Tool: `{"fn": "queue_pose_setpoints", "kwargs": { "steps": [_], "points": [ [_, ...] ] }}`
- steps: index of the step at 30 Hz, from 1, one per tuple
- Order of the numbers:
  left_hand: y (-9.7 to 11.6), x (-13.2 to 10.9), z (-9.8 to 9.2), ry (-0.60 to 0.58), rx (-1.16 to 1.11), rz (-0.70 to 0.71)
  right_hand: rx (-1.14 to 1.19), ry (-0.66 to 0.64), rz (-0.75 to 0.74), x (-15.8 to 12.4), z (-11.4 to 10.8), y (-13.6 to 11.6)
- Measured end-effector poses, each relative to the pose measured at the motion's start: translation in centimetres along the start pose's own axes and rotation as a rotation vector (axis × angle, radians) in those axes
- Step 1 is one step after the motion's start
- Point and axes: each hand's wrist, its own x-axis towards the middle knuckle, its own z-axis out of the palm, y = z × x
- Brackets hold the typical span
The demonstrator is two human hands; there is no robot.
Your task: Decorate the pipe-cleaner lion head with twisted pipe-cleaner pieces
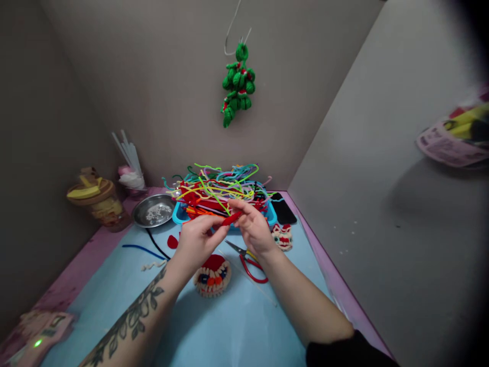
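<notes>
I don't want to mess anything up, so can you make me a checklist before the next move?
1. Red piece held: ok, between the left fingers and right fingers.
2. Scissors set down: ok, near the right wrist.
3. Metal bowl upright: ok, white bits inside.
4. Fuzzy strands all inside the blue tray: not ok, some stick out.
5. Pink device cool: cannot tell, its green light glows.

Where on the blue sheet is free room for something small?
The sheet is bare between the forearms, this side of the round ornament, and between blue stick and pink device. Crowded: around scissors, tray and right hand.
</notes>
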Motion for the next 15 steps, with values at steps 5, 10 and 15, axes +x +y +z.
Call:
{"fn": "queue_pose_setpoints", "kwargs": {
  "steps": [5, 10, 15],
  "points": [
    [0.2, 0.3, -0.3, -0.039, -0.057, -0.050, 0.100, -0.071, 0.109, -0.1, 0.4, -0.6],
    [0.0, 0.6, -0.7, -0.057, -0.213, -0.107, 0.203, -0.141, 0.152, -0.4, 0.9, -1.6],
    [0.1, 0.7, -0.8, -0.052, -0.284, -0.143, 0.204, -0.133, 0.136, -0.7, 1.2, -2.1]
  ]
}}
